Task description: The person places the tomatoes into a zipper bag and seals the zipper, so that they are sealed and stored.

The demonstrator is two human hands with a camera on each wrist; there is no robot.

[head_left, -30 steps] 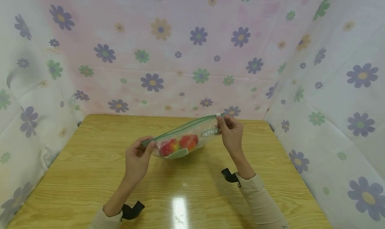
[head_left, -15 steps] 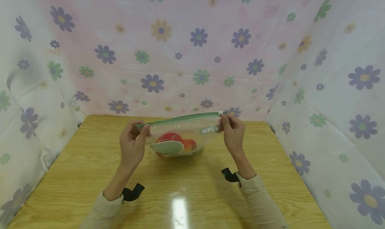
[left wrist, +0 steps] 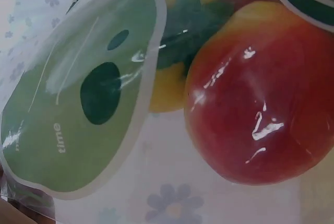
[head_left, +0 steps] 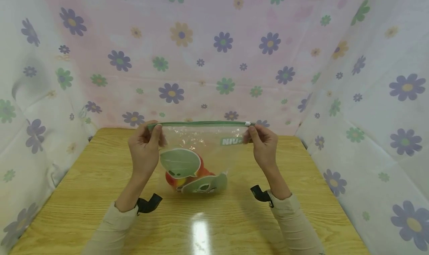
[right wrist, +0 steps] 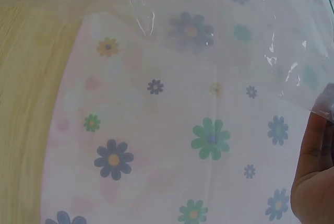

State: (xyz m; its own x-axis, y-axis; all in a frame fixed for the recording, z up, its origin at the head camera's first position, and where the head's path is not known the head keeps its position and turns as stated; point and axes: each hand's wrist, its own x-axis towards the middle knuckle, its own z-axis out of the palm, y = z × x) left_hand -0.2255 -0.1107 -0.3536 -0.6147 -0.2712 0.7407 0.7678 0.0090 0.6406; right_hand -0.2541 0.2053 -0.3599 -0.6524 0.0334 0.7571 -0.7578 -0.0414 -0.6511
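Both hands hold a clear zip bag (head_left: 201, 137) by the two ends of its green top strip, which runs nearly level between them. My left hand (head_left: 145, 149) pinches the left top corner. At the right corner my right hand (head_left: 266, 147) pinches the strip right beside the white slider (head_left: 248, 123). Red and yellow fruit (head_left: 171, 180) lies in the bottom left of the bag, partly covered by printed green leaf-like shapes. Close up in the left wrist view, a round red fruit (left wrist: 261, 98) shows through the film. The right wrist view shows the bag's clear side (right wrist: 240, 36) without fruit behind it.
The bag hangs over a wood-grain table (head_left: 214, 225). A pink flowered cloth (head_left: 201, 76) stands behind it, with white flowered cloth (head_left: 378, 136) along the sides. Black wrist mounts (head_left: 149, 203) stick out from both sleeves.
The bag has swung from tilted and foreshortened to upright, its printed front now facing me. My left hand has moved up and slightly left, levelling the strip; the right hand has shifted slightly.
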